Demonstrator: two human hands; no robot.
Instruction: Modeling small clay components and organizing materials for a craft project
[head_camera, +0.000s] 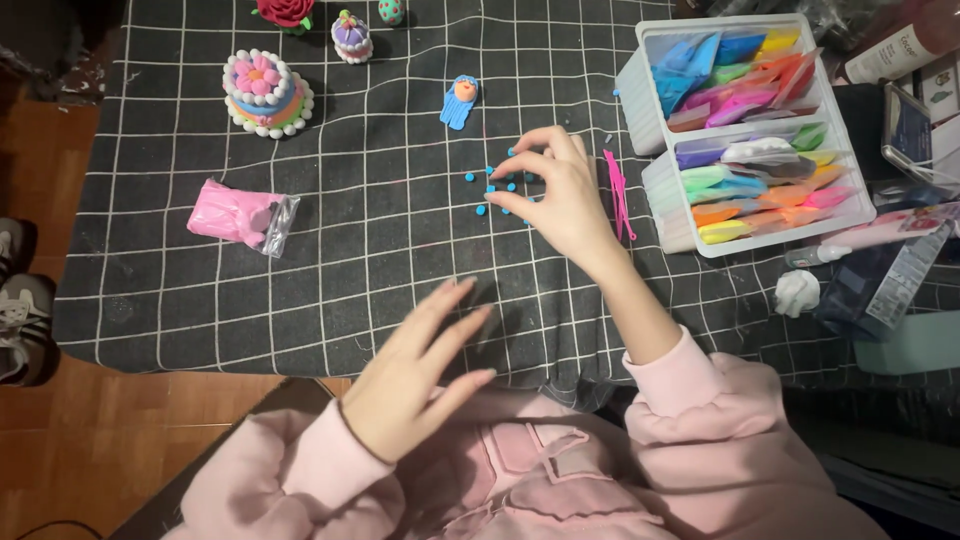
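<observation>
The right hand (560, 195) curls its grip narrowly, thumb and forefinger pinching at small blue clay beads (497, 184), round bright dots scattered beneath and just left of the fingertips on the black grid-lined surface (380, 270). The left hand (415, 375) hovers nearer the body, its grip wide and holding nothing. Just right lies a pink tool (618, 192), beyond it a tray of coloured clay packets (745, 130); a blue figure (459, 101) sits above.

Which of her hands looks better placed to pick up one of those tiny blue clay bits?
The right hand, probably. Its fingertips sit curled right at the blue clay bits on the dark checked cloth. The left hand hovers flat and open near the cloth's front edge, well away from them.
</observation>
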